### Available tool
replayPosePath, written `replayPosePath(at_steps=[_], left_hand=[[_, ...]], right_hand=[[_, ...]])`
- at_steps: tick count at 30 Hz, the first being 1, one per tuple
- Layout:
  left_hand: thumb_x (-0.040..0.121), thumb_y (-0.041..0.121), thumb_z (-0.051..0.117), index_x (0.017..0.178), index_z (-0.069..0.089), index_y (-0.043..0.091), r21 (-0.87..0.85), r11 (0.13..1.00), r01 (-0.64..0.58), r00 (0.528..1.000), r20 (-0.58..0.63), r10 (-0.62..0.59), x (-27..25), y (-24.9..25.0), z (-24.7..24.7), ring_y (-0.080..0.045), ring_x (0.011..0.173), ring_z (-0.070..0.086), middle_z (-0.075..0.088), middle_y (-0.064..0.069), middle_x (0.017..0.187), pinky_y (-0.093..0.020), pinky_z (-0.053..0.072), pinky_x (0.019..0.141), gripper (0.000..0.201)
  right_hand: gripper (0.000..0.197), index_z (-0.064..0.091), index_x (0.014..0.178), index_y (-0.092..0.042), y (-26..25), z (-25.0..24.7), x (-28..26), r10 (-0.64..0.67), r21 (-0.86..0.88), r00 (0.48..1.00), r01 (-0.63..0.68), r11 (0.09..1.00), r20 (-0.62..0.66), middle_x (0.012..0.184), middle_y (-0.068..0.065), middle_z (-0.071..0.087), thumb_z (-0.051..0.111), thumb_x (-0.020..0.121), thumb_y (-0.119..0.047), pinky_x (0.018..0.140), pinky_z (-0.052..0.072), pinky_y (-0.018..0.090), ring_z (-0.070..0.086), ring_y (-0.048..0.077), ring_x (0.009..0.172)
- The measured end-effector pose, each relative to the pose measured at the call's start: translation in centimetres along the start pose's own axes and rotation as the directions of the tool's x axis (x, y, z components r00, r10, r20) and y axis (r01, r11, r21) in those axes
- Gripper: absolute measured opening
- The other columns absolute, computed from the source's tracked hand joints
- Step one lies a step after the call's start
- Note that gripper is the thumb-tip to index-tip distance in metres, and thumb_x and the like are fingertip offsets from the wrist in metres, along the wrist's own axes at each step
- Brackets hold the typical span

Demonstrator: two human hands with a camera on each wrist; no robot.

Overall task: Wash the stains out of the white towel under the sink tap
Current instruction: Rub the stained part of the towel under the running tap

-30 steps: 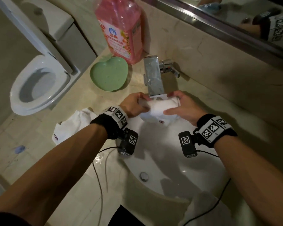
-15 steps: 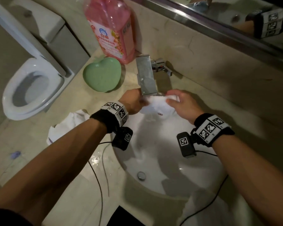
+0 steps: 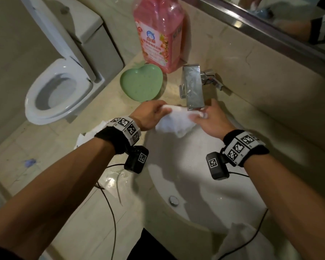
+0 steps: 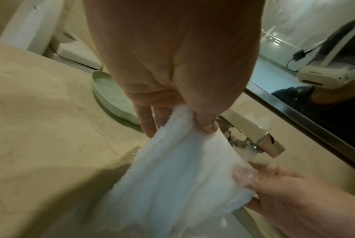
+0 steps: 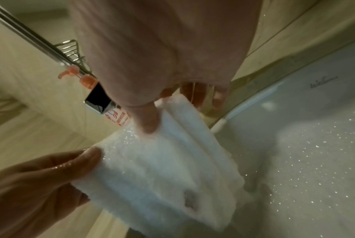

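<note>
Towel [image 3: 174, 121] was held stretched between both hands over the back of the sink [image 3: 195, 181], directly under the tap [image 3: 192, 87]. Left hand [image 3: 151, 114] pinched one end, thumb against fingers. Right hand [image 3: 209, 119] pinched the other end, thumb on top, fingers beneath. Water was running: a stream left the tap onto the towel's right edge and the right fingers [image 4: 260, 173]. Droplets speckled the sink wall. One small dark spot [image 5: 189, 198] remained on the towel's lower fold in the right wrist view; it may have been a stain or a tag, I couldn't tell. Judgement: wetting and rinsing underway, wash mid-course; the spot probably needs rubbing, then wringing. Soap bottle [image 3: 159, 32] stood behind the tap, untouched.
</note>
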State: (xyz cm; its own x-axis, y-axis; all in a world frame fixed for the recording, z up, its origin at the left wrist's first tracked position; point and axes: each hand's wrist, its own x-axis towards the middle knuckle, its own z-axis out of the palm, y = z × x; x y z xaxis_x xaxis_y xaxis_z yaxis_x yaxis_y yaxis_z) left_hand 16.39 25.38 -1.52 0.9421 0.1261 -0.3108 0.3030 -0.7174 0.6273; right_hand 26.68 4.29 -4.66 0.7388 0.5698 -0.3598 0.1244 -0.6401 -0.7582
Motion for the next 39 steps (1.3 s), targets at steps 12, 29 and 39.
replayPosePath(at_steps=[12, 29, 39], left_hand=[[0.100, 0.033, 0.051, 0.114, 0.065, 0.012, -0.096, 0.990, 0.106, 0.994, -0.012, -0.108, 0.1, -1.9, 0.8, -0.024, 0.098, 0.059, 0.066, -0.008, 0.109, -0.033, 0.046, 0.086, 0.029], [0.096, 0.048, 0.052, 0.129, 0.062, 0.022, -0.206, 0.971, 0.119, 0.993, 0.049, -0.111, 4.7, 4.0, 6.7, -0.027, 0.108, 0.062, 0.067, -0.008, 0.122, -0.033, 0.049, 0.092, 0.043], [0.099, 0.021, 0.047, 0.113, 0.066, 0.008, -0.024, 0.994, 0.104, 0.994, 0.021, -0.104, 5.0, 3.6, 4.3, -0.034, 0.086, 0.069, 0.070, -0.015, 0.104, -0.040, 0.057, 0.077, 0.027]], right_hand=[[0.008, 0.071, 0.088, -0.032, 0.3, 1.4, 1.3, 0.114, 0.260, 0.993, -0.102, 0.960, -0.032, 0.093, -0.019, 0.073, 0.078, 0.086, -0.033, 0.081, 0.049, 0.022, 0.065, -0.002, 0.094], [0.034, 0.065, 0.102, -0.010, 2.8, -3.3, -2.6, 0.142, 0.090, 0.985, -0.133, 0.987, -0.102, 0.089, 0.000, 0.069, 0.077, 0.087, -0.038, 0.057, 0.047, 0.016, 0.063, 0.008, 0.075], [0.023, 0.069, 0.088, -0.019, 3.6, -2.5, -0.9, 0.107, 0.090, 0.967, -0.089, 0.992, -0.229, 0.069, -0.004, 0.065, 0.069, 0.092, -0.042, 0.047, 0.038, 0.012, 0.058, 0.009, 0.061]])
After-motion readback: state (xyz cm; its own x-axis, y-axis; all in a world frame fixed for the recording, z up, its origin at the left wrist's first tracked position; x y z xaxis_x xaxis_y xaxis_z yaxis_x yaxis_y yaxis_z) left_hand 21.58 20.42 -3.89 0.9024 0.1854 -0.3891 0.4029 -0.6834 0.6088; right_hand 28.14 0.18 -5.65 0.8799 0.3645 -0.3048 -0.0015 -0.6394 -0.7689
